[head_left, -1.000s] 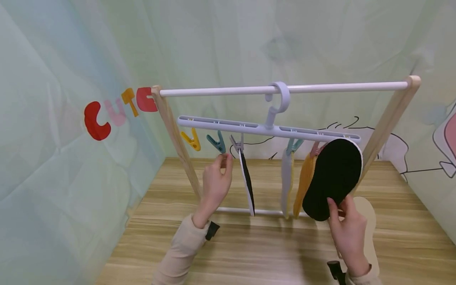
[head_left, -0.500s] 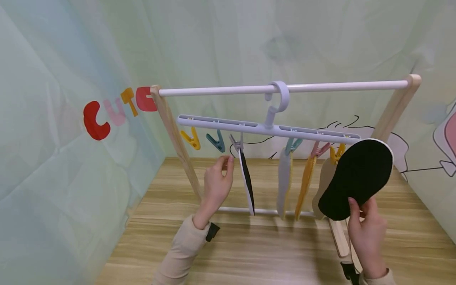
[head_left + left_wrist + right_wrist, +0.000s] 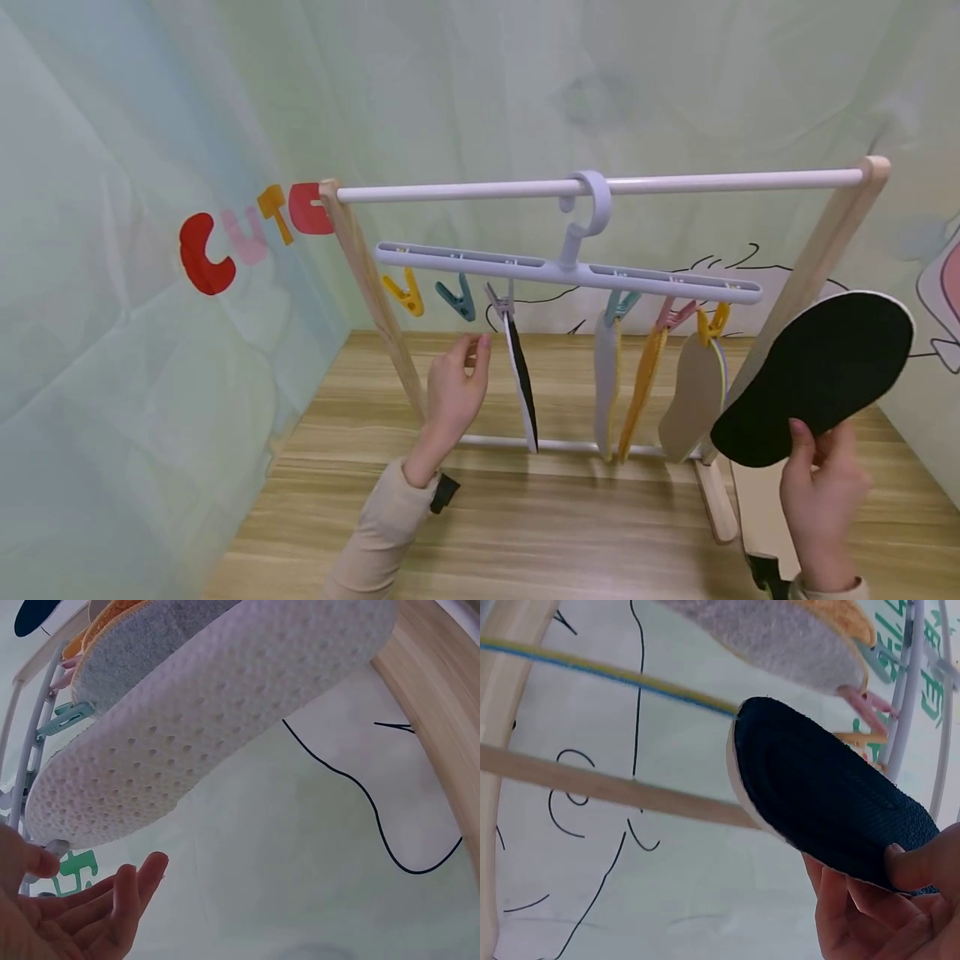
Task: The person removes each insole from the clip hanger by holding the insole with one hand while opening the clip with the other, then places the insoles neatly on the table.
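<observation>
My right hand (image 3: 823, 492) pinches a black insole (image 3: 825, 375) with a white edge, thumb on its dark face, right of the rack. Its other fingers curl behind the insole (image 3: 825, 795) in the right wrist view. My left hand (image 3: 456, 379) holds nothing, fingers loosely bent, just below a teal clothespin (image 3: 457, 297). Beside it hangs a white-and-black insole (image 3: 520, 383) from a grey clothespin (image 3: 501, 298); its dimpled white side fills much of the left wrist view. Further right, a grey insole (image 3: 604, 387), an orange insole (image 3: 642, 392) and a beige insole (image 3: 692, 400) hang from clothespins.
A lavender hanger (image 3: 566, 273) hooks over the white bar (image 3: 720, 183) of a wooden rack (image 3: 813, 258). At its left end hangs a yellow clothespin (image 3: 405, 293) with nothing in it. A beige insole (image 3: 767, 508) lies on the wooden table (image 3: 570, 525), partly behind the right hand.
My right hand has carried the black insole to the right, away from the hanger, uncovering the beige insole and its yellow clothespin. My left hand has dropped slightly away from the teal clothespin.
</observation>
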Demonstrator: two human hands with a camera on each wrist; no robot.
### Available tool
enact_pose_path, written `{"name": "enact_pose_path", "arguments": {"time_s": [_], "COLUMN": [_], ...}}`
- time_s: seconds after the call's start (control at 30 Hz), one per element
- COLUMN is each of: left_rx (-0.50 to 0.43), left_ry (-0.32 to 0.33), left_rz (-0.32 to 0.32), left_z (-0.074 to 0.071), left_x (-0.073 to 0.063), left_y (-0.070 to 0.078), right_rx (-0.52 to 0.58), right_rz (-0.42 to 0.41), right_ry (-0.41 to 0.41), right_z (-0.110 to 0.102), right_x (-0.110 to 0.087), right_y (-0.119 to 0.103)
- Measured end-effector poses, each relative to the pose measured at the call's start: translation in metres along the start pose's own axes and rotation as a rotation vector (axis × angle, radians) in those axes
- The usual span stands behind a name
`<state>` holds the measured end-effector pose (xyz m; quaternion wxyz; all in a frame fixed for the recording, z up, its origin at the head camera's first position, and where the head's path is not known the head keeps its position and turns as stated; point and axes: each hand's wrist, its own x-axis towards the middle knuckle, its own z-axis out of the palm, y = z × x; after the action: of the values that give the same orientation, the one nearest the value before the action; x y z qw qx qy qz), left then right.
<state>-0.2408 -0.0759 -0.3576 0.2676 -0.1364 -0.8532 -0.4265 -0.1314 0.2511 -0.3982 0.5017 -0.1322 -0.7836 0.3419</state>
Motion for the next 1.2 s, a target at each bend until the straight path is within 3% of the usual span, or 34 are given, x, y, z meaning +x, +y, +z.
{"name": "enact_pose_path", "arguments": {"time_s": [0.3,0.67,1.0,1.1,1.2], "left_rx": [0.0,0.005,0.029,0.035,0.037], "left_ry": [-0.009,-0.035,-0.028,-0.027,-0.028], "left_rz": [-0.005,-0.019,-0.03,-0.036,-0.046], "left_z": [0.0,0.001,0.001,0.001,0.001], "left_x": [-0.001,-0.003,-0.005,-0.005,-0.004], "left_y": [0.0,-0.002,-0.004,-0.005,-0.005], "right_rx": [-0.073,-0.188,-0.243,-0.242,-0.248], "right_rz": [0.083,0.032,0.11,0.147,0.206], "right_ry": [-0.006,-0.052,-0.227,-0.292,-0.324], "right_z": [-0.014,-0.023,-0.023,-0.02,-0.014], "right_x": [0.008,0.017,0.026,0.029,0.032], "right_y": [0.01,0.034,0.057,0.071,0.1]}}
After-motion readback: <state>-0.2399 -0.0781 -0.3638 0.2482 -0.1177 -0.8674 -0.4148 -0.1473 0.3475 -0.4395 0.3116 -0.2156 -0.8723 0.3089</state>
